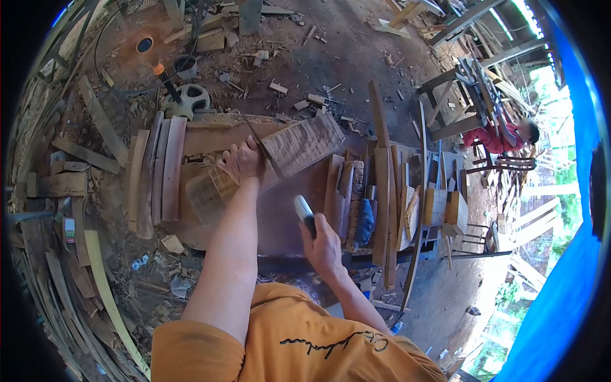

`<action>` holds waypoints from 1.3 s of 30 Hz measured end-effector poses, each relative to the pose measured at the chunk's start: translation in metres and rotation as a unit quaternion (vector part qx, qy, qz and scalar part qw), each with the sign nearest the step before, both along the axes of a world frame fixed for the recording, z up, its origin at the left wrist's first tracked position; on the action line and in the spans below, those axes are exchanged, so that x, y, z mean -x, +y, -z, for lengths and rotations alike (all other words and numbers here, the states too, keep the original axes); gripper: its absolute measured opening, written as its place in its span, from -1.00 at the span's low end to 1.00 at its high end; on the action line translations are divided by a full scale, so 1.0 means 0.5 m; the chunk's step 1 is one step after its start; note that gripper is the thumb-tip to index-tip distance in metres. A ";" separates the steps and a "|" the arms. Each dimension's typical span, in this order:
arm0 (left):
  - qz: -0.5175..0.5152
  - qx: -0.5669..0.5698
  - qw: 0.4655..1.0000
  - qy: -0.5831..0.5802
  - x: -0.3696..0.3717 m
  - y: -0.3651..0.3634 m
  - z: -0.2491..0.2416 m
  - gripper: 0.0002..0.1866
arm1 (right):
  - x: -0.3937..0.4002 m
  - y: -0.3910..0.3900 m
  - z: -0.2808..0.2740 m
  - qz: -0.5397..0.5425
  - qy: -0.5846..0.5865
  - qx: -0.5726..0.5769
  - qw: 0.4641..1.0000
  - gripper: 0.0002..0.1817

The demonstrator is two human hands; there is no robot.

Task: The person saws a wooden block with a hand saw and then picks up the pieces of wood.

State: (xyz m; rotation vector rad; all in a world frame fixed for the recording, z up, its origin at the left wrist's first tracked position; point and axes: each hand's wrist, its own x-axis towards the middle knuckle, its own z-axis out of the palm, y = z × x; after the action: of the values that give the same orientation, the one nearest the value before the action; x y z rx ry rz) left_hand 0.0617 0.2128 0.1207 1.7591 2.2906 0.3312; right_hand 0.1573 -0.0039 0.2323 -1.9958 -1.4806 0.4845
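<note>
A rough wooden board [305, 143] lies slantwise across the low worktable. My left hand [240, 162] presses down on it with bent fingers, steadying it close to a dark, narrow saw blade [266, 149]. That blade crosses the board just right of my thumb. My right hand [323, 248] is closed round a saw handle [304, 209], pale at its far end and dark nearer my fingers. Blade and handle lie in one line, though the join between them is hard to make out. Under the left forearm is a pale, rounded, see-through shape [205, 197].
Wood pieces [172, 169] line the table's left side, and more planks [382, 204] with a blue cloth [365, 223] stand on its right. A pedestal fan [191, 99] is beyond. Scraps litter the dirt floor. Another person [506, 137] sits far right.
</note>
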 end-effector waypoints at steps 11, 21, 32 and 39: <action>-0.001 -0.049 0.998 0.029 -0.001 0.007 0.026 -0.46 | 0.001 0.052 0.003 0.004 0.005 0.023 1.000 -0.73; 0.017 -0.070 0.996 0.051 0.000 0.004 0.035 -0.43 | 0.011 0.122 0.061 0.004 0.005 0.016 1.000 -0.74; 0.010 -0.023 0.998 0.056 0.002 0.012 0.038 -0.42 | -0.022 0.001 -0.008 0.024 0.046 0.105 0.993 -0.72; 0.001 -0.018 0.999 0.045 -0.005 0.012 0.022 -0.43 | -0.012 0.025 -0.027 0.001 0.026 0.071 0.997 -0.73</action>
State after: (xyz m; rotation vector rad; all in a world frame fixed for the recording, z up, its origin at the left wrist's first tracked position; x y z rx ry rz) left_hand 0.0642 0.2186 0.1098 1.8298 2.3582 0.3016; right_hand 0.1630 0.0088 0.2459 -2.0769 -1.4478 0.6506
